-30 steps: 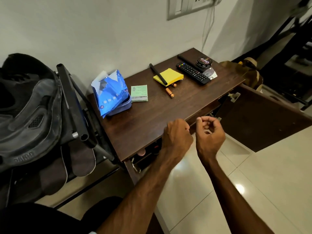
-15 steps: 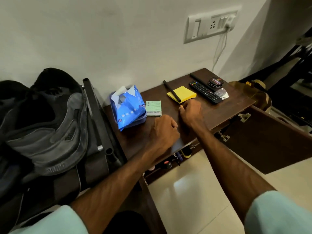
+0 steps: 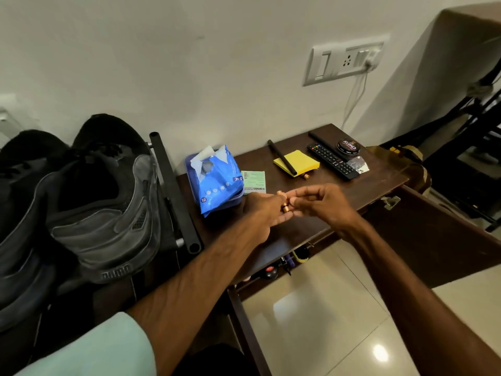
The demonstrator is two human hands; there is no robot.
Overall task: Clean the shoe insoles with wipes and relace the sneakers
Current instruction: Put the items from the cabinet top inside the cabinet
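Two dark grey sneakers (image 3: 103, 213) sit on a black rack at the left, their openings facing me. A blue pack of wipes (image 3: 217, 180) with a white sheet sticking out lies in a blue tray on the brown table (image 3: 379, 183). My left hand (image 3: 264, 213) and my right hand (image 3: 324, 204) meet above the table's front edge. Between their fingertips they pinch two small copper-coloured batteries (image 3: 284, 204). No insole or lace is visible.
On the table lie a green box (image 3: 253, 181), a yellow notepad (image 3: 298, 162) with a black rod across it, one loose battery (image 3: 306, 176), a remote (image 3: 336, 161) and a black tin (image 3: 347, 147). A cabinet door (image 3: 433, 234) hangs open at the right.
My hands were resting as fists on the table, the right one by the batteries. Now they are lifted and joined with the batteries between their fingers. The view has shifted left.
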